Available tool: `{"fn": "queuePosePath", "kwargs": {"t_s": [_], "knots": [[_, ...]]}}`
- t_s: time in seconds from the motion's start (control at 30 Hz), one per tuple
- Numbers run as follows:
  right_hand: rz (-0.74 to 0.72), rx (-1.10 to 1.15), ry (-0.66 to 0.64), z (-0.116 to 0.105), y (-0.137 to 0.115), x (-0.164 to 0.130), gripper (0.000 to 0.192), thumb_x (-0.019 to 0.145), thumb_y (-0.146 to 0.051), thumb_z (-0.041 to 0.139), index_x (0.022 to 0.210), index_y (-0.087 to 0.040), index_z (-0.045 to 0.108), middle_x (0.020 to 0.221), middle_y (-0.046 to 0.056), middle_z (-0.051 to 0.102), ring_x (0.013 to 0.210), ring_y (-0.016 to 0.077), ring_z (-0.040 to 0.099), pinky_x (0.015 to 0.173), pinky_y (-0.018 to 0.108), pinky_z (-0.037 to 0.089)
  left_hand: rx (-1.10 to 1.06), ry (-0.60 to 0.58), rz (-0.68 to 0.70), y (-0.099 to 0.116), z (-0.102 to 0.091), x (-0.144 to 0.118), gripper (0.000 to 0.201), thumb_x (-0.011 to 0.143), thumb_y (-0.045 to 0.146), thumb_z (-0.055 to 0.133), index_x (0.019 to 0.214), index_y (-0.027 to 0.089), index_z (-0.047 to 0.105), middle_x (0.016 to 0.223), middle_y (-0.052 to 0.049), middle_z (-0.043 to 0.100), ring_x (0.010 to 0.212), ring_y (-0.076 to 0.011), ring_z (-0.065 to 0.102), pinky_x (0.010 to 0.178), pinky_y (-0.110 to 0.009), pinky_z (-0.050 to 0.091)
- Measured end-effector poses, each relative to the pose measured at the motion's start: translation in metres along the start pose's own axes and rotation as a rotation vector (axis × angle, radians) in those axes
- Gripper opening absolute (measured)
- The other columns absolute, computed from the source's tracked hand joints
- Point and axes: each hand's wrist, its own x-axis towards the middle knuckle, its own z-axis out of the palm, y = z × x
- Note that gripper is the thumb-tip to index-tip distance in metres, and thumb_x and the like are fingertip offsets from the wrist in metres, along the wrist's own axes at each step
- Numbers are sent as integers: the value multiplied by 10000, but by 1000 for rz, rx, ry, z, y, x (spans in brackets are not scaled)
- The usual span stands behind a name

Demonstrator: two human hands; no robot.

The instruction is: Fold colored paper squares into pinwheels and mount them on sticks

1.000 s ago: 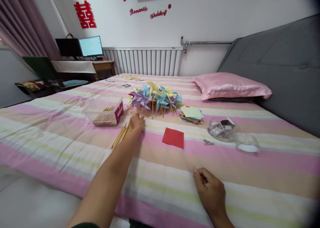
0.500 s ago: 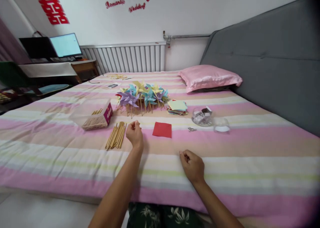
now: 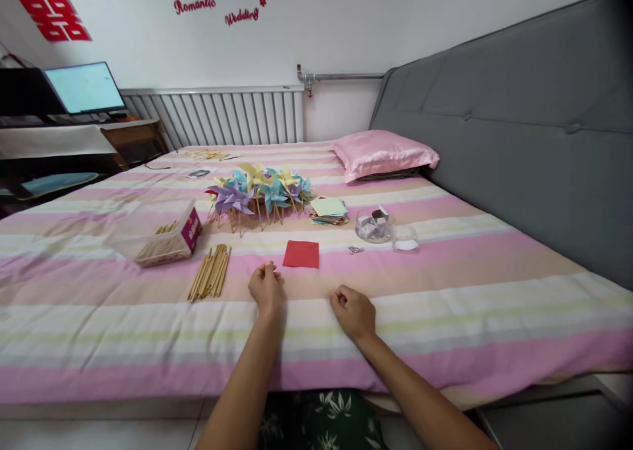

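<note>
My left hand (image 3: 267,289) rests on the bedspread with its fingers curled closed, and nothing shows in them. A red paper square (image 3: 301,254) lies flat just beyond it, to the right. My right hand (image 3: 354,313) is a loose fist on the bedspread, with nothing visible inside. Left of my left hand lies a bundle of thin wooden sticks (image 3: 210,272). Small metal pins or clips (image 3: 355,250) lie beyond my right hand. Past the red square is a stack of coloured paper squares (image 3: 329,209).
A cluster of finished paper pinwheels (image 3: 257,193) stands mid-bed. A clear box (image 3: 148,232) of sticks is at left. A round clear container (image 3: 373,226) and its clear lid (image 3: 405,239) sit at right. A pink pillow (image 3: 386,153) lies near the grey headboard (image 3: 484,114).
The view has turned to the right. My left hand has drawn back from beside the sticks toward the near side of the red square. Both hands stay closed.
</note>
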Motion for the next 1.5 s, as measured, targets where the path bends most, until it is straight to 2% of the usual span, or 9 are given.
{"fn": "queuePosePath", "kwargs": {"t_s": [0.27,0.4,0.6,0.7,0.8,0.97,1.1,1.27,1.5], "knots": [[-142,5,-525,-40,-21,71,187,624,-316,700,489,-206,631,472,-18,613,445,127,542,454,217,317,-203,7,-67,-12,-1,13,229,624,322,680,670,126,571,619,12,558,499,-66,504,474,-200,391],[-198,-12,-437,-39,-47,119,130,689,-333,664,747,-220,697,763,14,708,693,164,614,574,232,374,-245,50,-94,-9,-6,12,200,640,286,670,725,119,603,688,-9,587,520,-67,523,468,-196,403],[-143,-56,-251,14,-38,159,405,777,-341,601,1127,-136,599,1107,139,643,946,235,592,779,311,402,-289,86,-167,-3,-6,11,142,665,237,667,728,120,615,713,-21,595,534,-70,532,462,-195,401],[-128,-52,-207,41,-20,166,435,825,-289,546,1204,-76,541,1174,197,600,1079,261,535,892,351,365,-279,118,-186,-2,-3,12,101,685,213,661,725,127,628,732,-29,608,558,-76,552,498,-205,433],[-171,-2,-235,56,-11,170,401,835,-311,537,1183,-115,570,1095,145,646,1045,237,550,920,345,355,-251,145,-188,-2,1,12,58,712,194,646,709,137,634,740,-38,619,586,-86,577,544,-217,464],[-181,149,-288,61,-14,170,285,752,-238,601,1019,-158,659,1022,116,681,1009,262,560,897,387,364,-256,166,-194,-2,6,10,64,732,176,654,682,149,624,745,-42,624,656,-104,612,676,-249,505],[-165,375,-378,56,-19,165,164,747,-245,567,837,-171,683,896,65,714,823,207,628,736,310,443,-265,165,-195,1,8,10,41,741,173,654,714,148,635,774,-40,626,710,-101,621,765,-250,494],[-84,645,-416,37,-33,157,383,813,-433,479,958,-123,650,854,81,724,707,176,647,638,284,476,-266,48,-175,4,13,11,128,736,283,675,779,163,658,873,-66,643,867,-149,635,858,-285,480],[160,1130,-531,19,-49,149,311,666,-429,685,780,-141,704,715,30,702,656,141,592,659,260,437,-519,-216,-306,10,15,2,409,749,512,607,932,150,662,945,-110,678,898,-224,654,772,-328,535]]}}
